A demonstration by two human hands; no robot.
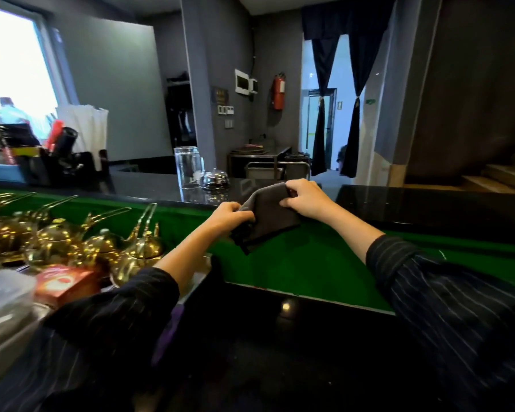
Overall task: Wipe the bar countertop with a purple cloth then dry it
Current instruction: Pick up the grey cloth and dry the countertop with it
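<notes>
Folded grey cloth (266, 217) held above the green ledge, near the black bar surface (428, 200). Left hand (231, 217) and right hand (305, 197) fingers pinching opposite edges. Best folded flat, then pressed down in overlapping strokes.

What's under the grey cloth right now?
The grey cloth hangs between left hand and right hand, over the green panel and black countertop edge. That edge strip is covered.
</notes>
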